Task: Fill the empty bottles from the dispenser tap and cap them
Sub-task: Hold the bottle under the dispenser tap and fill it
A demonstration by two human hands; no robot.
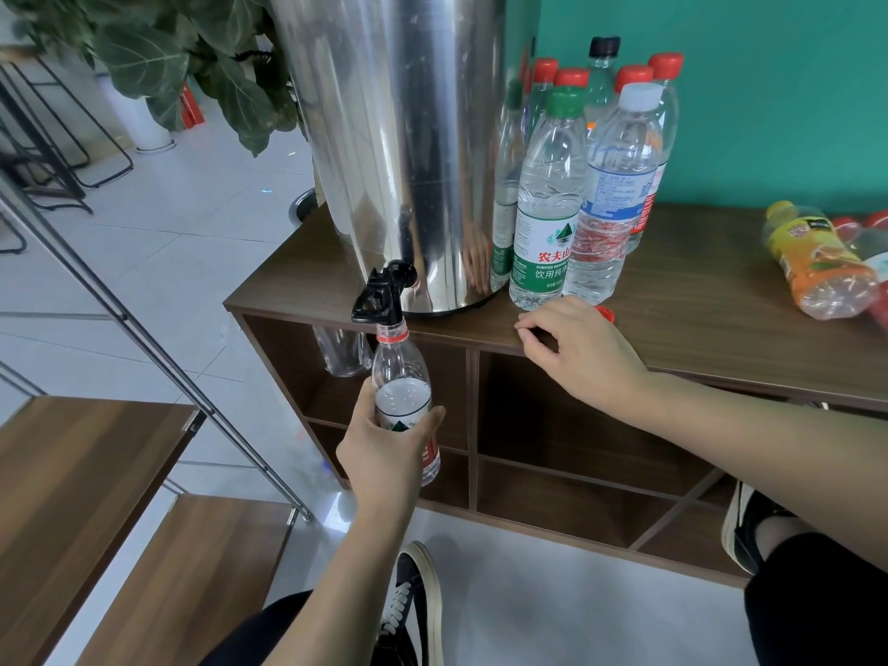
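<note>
Bottles stand in a cluster (591,185) on the wooden tabletop (721,338), just to the right of the steel dispenser (399,151), all upright and capped: several red caps, one green, one white, one black at the back. The nearest two are a green-labelled bottle (548,209) and, touching its right side, a blue-labelled bottle with a white cap (615,194).

From the head view, the left hand (384,454) grips an uncapped clear bottle (403,401) around its lower half, fingers and thumb curled around the label. That bottle is held upright below the tabletop's front edge, its open neck with a red ring directly under the black tap (382,293) that juts out from the dispenser's base. Water fills the bottle to roughly its shoulder.

The right hand (581,353) rests on the front edge of the tabletop, fingers loosely curled and gripping nothing that I can make out. A loose red cap (606,313) lies on the tabletop just behind that hand, partly hidden by it.

Far right on the tabletop, an orange juice bottle (817,262) lies on its side, with another red-capped bottle beside it at the frame edge.

Under the tabletop are open shelf compartments (552,449); an empty clear bottle (343,350) sits in the upper left one. A leafy plant (192,55) stands behind the dispenser, and dark shoes show on the pale floor (552,593).
</note>
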